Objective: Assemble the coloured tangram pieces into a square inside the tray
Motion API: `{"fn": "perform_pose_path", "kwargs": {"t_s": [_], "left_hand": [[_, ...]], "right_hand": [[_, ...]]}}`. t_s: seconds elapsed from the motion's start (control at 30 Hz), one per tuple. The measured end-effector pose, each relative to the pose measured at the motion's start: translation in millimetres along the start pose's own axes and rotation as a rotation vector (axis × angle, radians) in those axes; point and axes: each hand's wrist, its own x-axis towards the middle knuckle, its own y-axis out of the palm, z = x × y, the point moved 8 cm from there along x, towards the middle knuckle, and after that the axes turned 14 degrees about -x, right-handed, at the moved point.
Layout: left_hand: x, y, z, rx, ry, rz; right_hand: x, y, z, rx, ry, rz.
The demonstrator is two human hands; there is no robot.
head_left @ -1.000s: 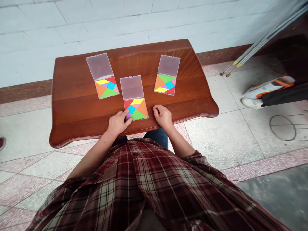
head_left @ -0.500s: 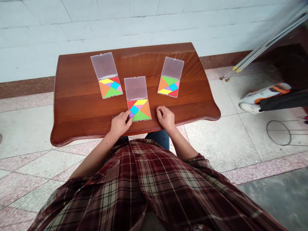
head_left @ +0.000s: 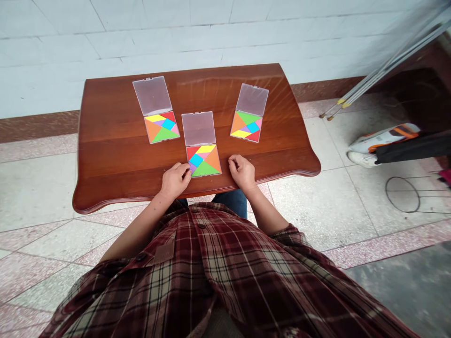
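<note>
Nearest to me on the table lies a middle tangram case (head_left: 220, 160), its clear lid (head_left: 198, 129) folded back. Red, yellow, pink, blue, purple, orange and green pieces fill its tray. Beside its left edge, by the purple piece (head_left: 192, 167), is my left hand (head_left: 175, 179), loosely bent with a gap between thumb and fingers and nothing seen in it. My right hand (head_left: 243, 172) rests on the table to the right of this case, fingers curled into a loose fist, apart from it; I see nothing inside.
A left tangram case (head_left: 157, 110) and a right tangram case (head_left: 249, 112) lie farther back on the wooden table (head_left: 116, 164), both open and filled. A tiled wall (head_left: 176, 42) stands behind. Crutches (head_left: 355, 89), a person's shoe (head_left: 364, 158) and a wire ring (head_left: 402, 195) are at the right.
My left hand has drawn back slightly to the left, off the purple piece, and its fingers have bent more. My right hand stays put. The view has shifted a little.
</note>
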Motion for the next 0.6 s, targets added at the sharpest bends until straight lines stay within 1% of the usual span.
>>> {"fn": "perform_pose_path", "kwargs": {"t_s": [0.37, 0.6], "left_hand": [[-0.1, -0.4, -1.0, -0.015, 0.006, 0.002], [0.3, -2.1, 0.5, -0.072, 0.017, -0.004]], "right_hand": [[-0.1, 0.1, -0.8, -0.015, -0.001, -0.015], [0.2, -0.6, -0.3, -0.025, 0.009, -0.005]]}}
